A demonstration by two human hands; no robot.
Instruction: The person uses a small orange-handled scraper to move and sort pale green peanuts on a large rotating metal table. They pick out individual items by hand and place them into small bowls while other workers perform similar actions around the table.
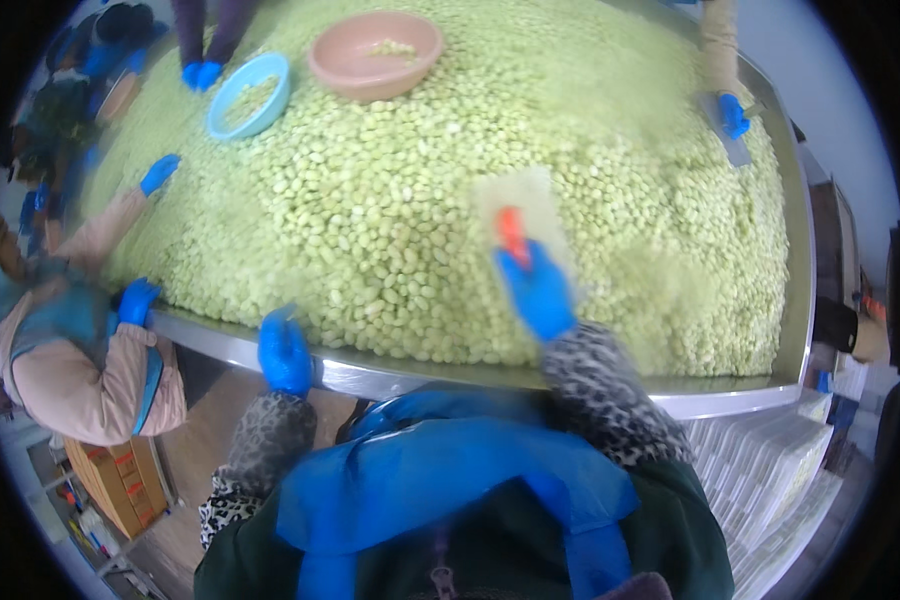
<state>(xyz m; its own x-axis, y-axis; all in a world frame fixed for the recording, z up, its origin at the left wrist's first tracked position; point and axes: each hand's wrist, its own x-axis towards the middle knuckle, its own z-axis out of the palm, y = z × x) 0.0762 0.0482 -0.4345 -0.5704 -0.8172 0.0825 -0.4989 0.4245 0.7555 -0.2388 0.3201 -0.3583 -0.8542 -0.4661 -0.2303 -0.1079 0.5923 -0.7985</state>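
Note:
A deep layer of pale green beans or similar kernels [390, 247] fills a large metal-rimmed table [412, 381] in front of me. My right hand [538, 292], in a blue glove, grips the red handle [511, 232] of a scraper. Its wide pale blade [529, 196] lies over the kernels and looks blurred. At the near rim, left of my body, is my blue-gloved left hand [285, 354]. Its fingers point toward the kernels, and whether they hold anything is hidden.
A pink basin [345, 60] and a light blue basin [227, 135], each with some kernels, sit on the heap. Co-workers' gloved hands [159, 174] surround the table; one at right holds a scraper [736, 152]. Stacked trays [765, 465] and cardboard boxes [116, 484] stand below.

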